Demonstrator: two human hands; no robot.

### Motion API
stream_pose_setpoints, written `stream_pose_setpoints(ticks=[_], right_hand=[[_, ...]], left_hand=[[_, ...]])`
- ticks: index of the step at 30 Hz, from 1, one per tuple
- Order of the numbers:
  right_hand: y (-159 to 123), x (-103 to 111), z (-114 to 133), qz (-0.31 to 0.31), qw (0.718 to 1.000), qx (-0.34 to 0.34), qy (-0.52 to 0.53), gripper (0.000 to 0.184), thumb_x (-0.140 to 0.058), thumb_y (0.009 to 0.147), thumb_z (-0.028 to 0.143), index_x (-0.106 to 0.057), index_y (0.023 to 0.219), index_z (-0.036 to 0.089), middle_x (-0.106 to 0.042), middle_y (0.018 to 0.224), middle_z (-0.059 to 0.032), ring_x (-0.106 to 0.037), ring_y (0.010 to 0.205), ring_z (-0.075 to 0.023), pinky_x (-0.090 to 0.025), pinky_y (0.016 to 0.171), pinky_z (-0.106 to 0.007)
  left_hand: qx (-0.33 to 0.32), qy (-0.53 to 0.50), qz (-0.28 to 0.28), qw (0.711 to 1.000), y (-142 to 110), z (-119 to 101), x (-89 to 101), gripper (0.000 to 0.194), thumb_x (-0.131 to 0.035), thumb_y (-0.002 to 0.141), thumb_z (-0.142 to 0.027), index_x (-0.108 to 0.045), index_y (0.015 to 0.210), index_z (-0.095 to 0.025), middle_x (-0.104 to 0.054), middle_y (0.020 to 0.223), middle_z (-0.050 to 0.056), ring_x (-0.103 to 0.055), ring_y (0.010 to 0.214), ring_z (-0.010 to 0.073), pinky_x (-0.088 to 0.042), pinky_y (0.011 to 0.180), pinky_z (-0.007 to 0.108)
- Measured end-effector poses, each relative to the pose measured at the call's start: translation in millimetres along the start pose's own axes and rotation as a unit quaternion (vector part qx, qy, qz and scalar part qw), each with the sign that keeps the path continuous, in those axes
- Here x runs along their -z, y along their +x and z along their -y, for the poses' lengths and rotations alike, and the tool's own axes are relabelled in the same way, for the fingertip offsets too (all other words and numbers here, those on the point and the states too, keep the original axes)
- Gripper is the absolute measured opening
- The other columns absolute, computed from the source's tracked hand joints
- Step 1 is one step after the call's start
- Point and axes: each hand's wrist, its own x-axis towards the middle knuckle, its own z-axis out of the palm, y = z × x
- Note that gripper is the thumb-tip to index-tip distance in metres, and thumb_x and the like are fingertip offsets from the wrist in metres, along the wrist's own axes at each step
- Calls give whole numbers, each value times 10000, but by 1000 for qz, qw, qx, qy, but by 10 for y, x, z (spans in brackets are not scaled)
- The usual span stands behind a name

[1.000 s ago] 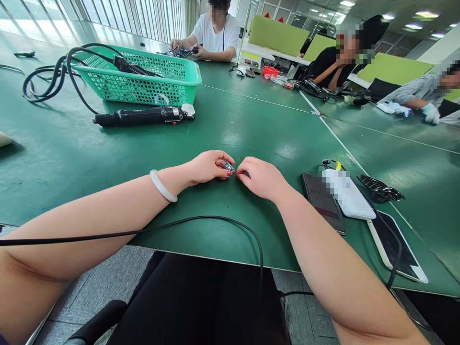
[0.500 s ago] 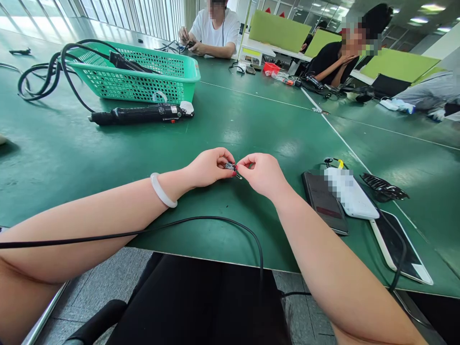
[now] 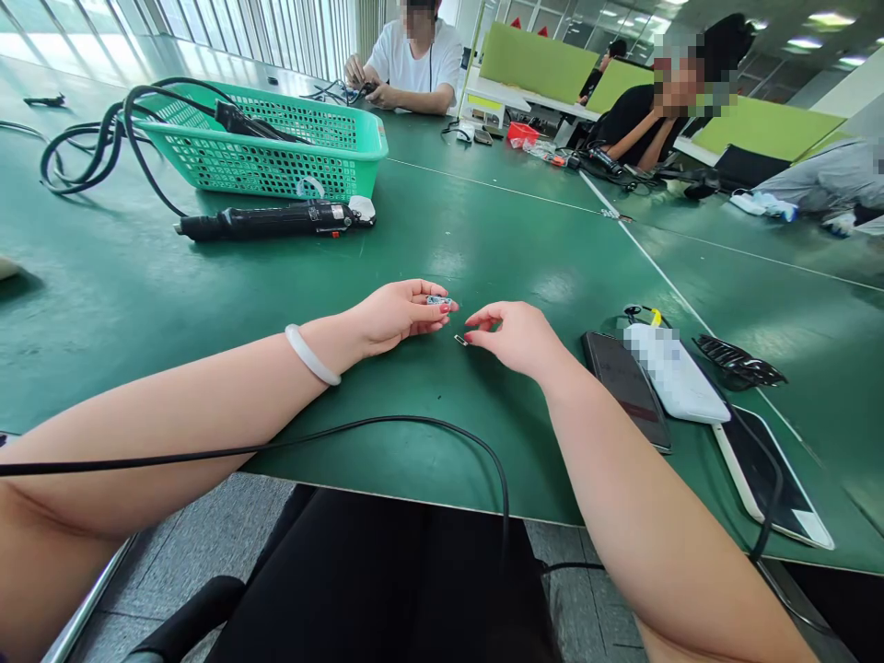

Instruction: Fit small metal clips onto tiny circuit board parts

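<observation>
My left hand (image 3: 399, 315) rests on the green table (image 3: 483, 239) and pinches a small circuit board (image 3: 436, 300) between thumb and fingers. A white bangle (image 3: 312, 355) sits on that wrist. A short gap to the right, my right hand (image 3: 517, 337) pinches a tiny metal part (image 3: 460, 341) at its fingertips, low over the mat. The two hands are apart.
A black electric screwdriver (image 3: 273, 221) lies in front of a green basket (image 3: 276, 147) with cables. Right of my hand lie a dark phone (image 3: 625, 387), a white power bank (image 3: 673, 373), a tablet (image 3: 770, 479) and a black comb-like piece (image 3: 738, 359). A black cable (image 3: 387, 425) crosses the near edge. Other people sit at the far side.
The hands were touching at the small board; now they have drawn apart. The right hand has come away lower with a tiny metal part, the left keeps the board.
</observation>
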Motion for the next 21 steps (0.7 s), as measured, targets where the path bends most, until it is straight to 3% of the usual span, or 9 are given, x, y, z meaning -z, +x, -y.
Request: stream_pose_setpoints(ticks=[4,11,14,21], right_hand=[[19,-56,-29,34,998,3,-45,88,-623,742,227,-697,789,222,-678,810,-13,-561,670,-126,-413,588,-265],[25,-48,-27,45,997,28,-55,130,-560,784,184,-684,769,219,-676,792,-13,-565,692,-131,-417,617,-265],[30,-46,-40,56,995,58,-61,105,-578,783,210,-676,815,230,-661,799,-2,-547,669,-124,-405,612,-263],[23,-71,-15,66,980,159,-99,259,-423,799,80,-642,742,207,-617,874,-26,-567,806,-138,-415,747,-267]], left_hand=[[11,-1,5,1000,-2,0,10,156,-594,793,-52,-532,917,-123,-666,898,63,-608,678,73,-480,807,310],[15,33,-3,999,-20,0,-13,197,-586,775,-8,-537,937,-108,-656,921,81,-601,692,74,-483,801,316],[14,41,1,999,-15,1,-12,210,-607,763,-15,-543,937,-112,-656,893,72,-598,694,75,-488,791,313],[14,40,-1,999,-7,7,-3,235,-629,746,-11,-547,938,-117,-641,804,33,-609,703,83,-490,786,306]])
